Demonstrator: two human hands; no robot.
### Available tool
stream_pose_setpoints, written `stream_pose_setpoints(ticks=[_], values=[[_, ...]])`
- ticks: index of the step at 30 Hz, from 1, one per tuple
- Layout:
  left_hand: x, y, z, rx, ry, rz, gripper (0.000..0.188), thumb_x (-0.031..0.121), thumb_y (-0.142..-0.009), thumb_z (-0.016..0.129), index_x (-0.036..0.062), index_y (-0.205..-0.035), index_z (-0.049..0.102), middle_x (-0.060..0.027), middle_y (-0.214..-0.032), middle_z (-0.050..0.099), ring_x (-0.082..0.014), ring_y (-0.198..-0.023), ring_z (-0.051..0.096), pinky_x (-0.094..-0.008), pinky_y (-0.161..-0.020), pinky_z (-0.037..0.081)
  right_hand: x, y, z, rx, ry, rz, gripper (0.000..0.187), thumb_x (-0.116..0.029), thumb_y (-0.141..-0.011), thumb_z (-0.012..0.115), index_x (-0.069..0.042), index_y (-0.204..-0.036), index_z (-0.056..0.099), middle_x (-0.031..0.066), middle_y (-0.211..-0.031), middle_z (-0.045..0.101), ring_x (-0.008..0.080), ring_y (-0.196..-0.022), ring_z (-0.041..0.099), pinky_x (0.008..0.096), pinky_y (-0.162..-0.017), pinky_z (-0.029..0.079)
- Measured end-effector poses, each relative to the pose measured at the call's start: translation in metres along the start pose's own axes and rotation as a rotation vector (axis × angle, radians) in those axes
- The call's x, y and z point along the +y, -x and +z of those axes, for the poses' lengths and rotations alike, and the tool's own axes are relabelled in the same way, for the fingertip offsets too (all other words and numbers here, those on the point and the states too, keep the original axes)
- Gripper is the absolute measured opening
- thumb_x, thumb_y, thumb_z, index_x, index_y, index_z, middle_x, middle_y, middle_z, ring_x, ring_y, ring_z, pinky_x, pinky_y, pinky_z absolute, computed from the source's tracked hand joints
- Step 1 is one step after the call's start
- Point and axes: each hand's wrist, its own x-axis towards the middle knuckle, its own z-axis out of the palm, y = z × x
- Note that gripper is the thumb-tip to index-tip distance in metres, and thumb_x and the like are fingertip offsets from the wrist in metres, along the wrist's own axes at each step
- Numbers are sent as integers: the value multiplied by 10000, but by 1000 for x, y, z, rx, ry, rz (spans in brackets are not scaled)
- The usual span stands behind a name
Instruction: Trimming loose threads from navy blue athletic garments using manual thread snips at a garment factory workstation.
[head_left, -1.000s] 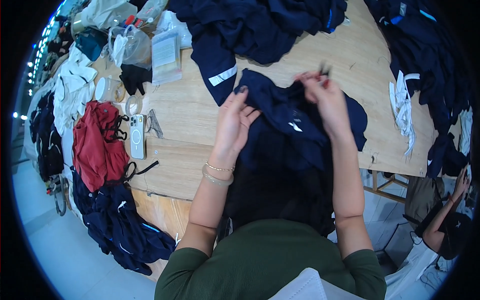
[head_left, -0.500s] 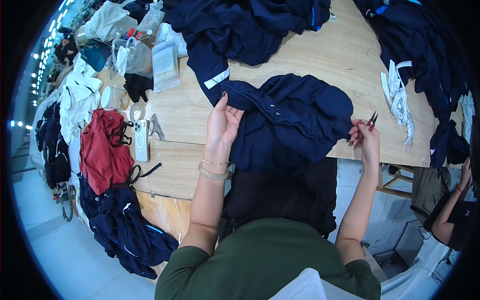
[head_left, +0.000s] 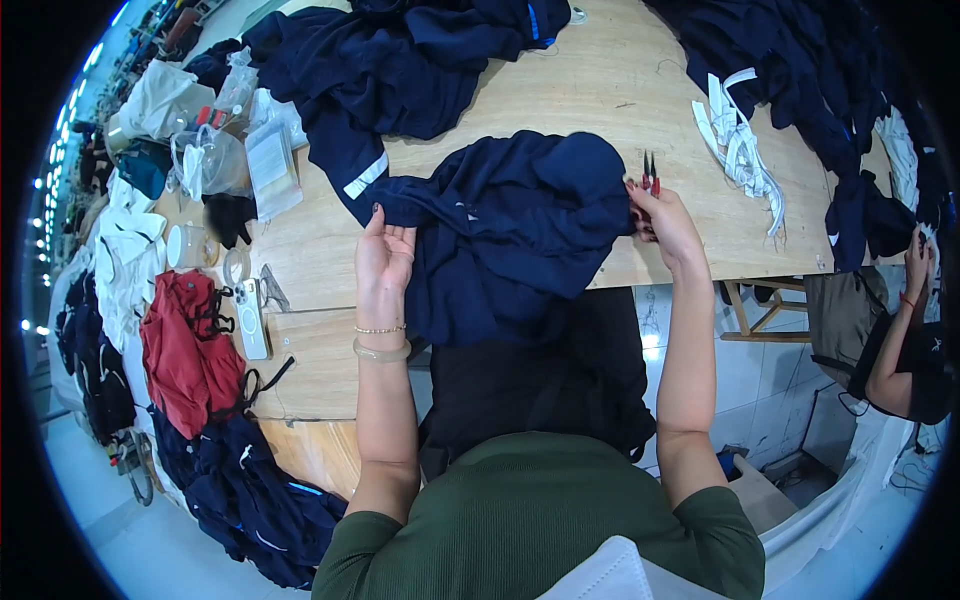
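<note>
A navy garment lies bunched at the table's near edge, part of it hanging over my lap. My left hand, palm up, grips its left part between thumb and fingers, close to a white patch on navy cloth. At the garment's right end, my right hand pinches the fabric. The same hand holds small red-handled thread snips, their dark points upward and away from the cloth. Some right-hand fingers are hidden behind the hand and fabric.
More navy garments are heaped at the far side. White fabric strips lie to the right. A phone, a red bag and plastic bags are on the left. Another person's hand shows at far right.
The view has swung, so the table's things appear further left. My right hand has turned, and the snips stand more upright. Both hands still hold the garment.
</note>
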Motion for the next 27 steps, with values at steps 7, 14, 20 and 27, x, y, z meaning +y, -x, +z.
stream_pose_setpoints(ticks=[7, 14, 20, 27], values=[[-4, 2, -7, 0, -53, -28, 241, 153, -1039, 472, -21, -1179, 564, -154, -1216, 644, -265, -1166, 619, -398, -1042, 503, -18, -2, 40, -515, -528, -67, 132, -205, -973, 597, -83, -1012, 630, -64, -644, 490, 28, -518, 405, 191, -438, 259], [-3, -3, -22, -160, -25, -85, 223, 145, -1037, 476, 4, -1169, 585, -137, -1212, 655, -253, -1155, 627, -385, -1025, 506, -21, 4, 93, -618, -287, 44, 101, -188, -953, 638, -95, -983, 612, -91, -642, 468, 0, -478, 376, 171, -404, 256], [2, 10, -10, -191, -37, -113, 312, 234, -1058, 425, 11, -1193, 597, -131, -1223, 653, -254, -1172, 612, -396, -1078, 449, -13, 8, 66, -897, -801, -190, 364, -51, -900, 645, -36, -1244, 527, 22, -1029, 608, 77, -863, 612, 197, -755, 505], [54, -30, -62, -194, 91, 37, 329, 234, -1026, 432, 23, -1174, 637, -127, -1173, 682, -247, -1080, 654, -403, -977, 519, -20, -15, 15, 50, -381, -490, 134, -2, -881, 628, -88, -964, 566, -73, -690, 497, 5, -464, 323, 202, -423, 200]])
